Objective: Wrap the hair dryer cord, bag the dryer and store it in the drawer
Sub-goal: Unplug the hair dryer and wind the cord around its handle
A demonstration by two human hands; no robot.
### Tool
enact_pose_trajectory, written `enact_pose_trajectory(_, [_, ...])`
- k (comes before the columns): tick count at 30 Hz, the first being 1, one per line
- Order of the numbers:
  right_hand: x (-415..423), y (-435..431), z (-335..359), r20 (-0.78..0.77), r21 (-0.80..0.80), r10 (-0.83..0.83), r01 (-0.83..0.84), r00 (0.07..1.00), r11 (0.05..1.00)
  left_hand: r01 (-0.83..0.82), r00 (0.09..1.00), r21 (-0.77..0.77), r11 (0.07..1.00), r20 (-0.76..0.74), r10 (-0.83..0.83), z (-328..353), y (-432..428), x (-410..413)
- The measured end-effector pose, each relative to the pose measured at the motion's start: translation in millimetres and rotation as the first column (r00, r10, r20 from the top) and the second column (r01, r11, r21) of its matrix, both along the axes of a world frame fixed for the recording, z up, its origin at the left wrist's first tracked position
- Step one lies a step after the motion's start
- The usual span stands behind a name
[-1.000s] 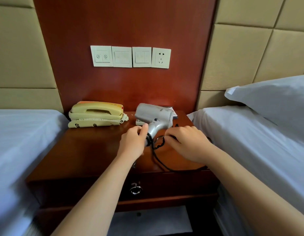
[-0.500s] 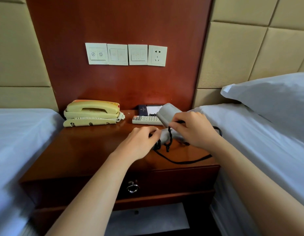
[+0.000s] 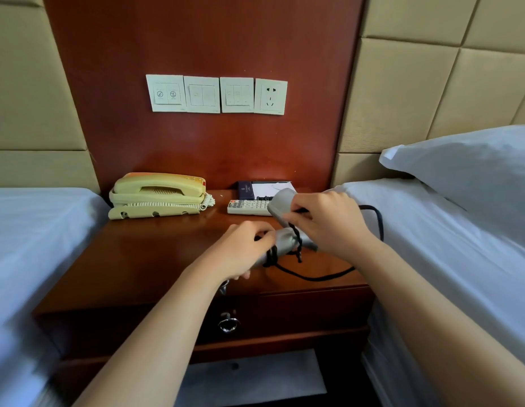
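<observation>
A silver hair dryer (image 3: pixel 284 240) is held over the wooden nightstand (image 3: pixel 155 259). My left hand (image 3: pixel 240 251) grips its handle end, where the black cord (image 3: pixel 323 277) is looped around. My right hand (image 3: pixel 328 221) holds the dryer's barrel and pinches a stretch of cord. The rest of the cord trails over the nightstand top and curves up onto the right bed. The drawer (image 3: pixel 299 312) below is shut, with a ring pull (image 3: pixel 228 323). No bag is in view.
A beige telephone (image 3: pixel 158 195) sits at the back left of the nightstand. A white remote (image 3: pixel 248 207) and a notepad holder (image 3: pixel 261 189) lie behind the dryer. Beds (image 3: pixel 446 245) flank both sides. Switches and a socket (image 3: pixel 270 96) are on the wall panel.
The dryer was turned from upright to lying with its barrel to the right. My right hand moved up onto the barrel with the cord, and loops now sit around the handle.
</observation>
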State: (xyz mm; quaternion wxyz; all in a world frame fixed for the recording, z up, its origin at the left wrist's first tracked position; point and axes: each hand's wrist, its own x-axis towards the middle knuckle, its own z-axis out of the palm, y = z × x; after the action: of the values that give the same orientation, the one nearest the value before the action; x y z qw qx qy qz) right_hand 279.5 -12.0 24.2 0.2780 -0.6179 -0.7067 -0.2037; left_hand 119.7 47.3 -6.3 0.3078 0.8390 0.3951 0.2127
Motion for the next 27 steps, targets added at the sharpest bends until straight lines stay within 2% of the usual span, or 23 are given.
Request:
enact_pose_trajectory(5, [-10.6, -2.8, 1.6, 0.023, -0.16, -0.014, 0.018, 1.0, 0.987, -0.013, 0.987, 0.104, 0.994, -0.157, 0.029, 2.8, -8.1, 7.7])
enact_pose_trajectory(11, [-23.6, -5.1, 4.3, 0.048, -0.262, 0.041, -0.027, 0.998, 0.965, -0.117, 0.97, 0.156, 0.981, -0.192, 0.146, 3.3, -8.4, 18.8])
enact_pose_trajectory(15, [-18.0, -9.6, 15.1, -0.039, -0.291, 0.103, -0.11, 0.994, 0.95, -0.104, 0.974, 0.182, 0.978, -0.179, 0.137, 4.1, -9.9, 21.6])
enact_pose_trajectory(18, [-3.6, -14.4, 20.4, -0.128, -0.381, 0.11, -0.151, 0.986, 0.912, -0.091, 0.974, 0.242, 0.966, -0.18, 0.137, 6.8, -8.6, 18.5])
enact_pose_trajectory(22, [14.3, -9.7, 19.2, -0.122, -0.506, 0.046, -0.102, 0.991, 0.856, -0.066, 0.966, 0.298, 0.952, -0.219, 0.136, 6.8, -8.9, 15.0])
enact_pose_trajectory(27, [32.6, -5.4, 13.6, -0.05, -0.559, -0.032, -0.001, 0.998, 0.829, -0.053, 0.972, 0.291, 0.955, -0.205, 0.116, 10.2, -7.0, 12.8])
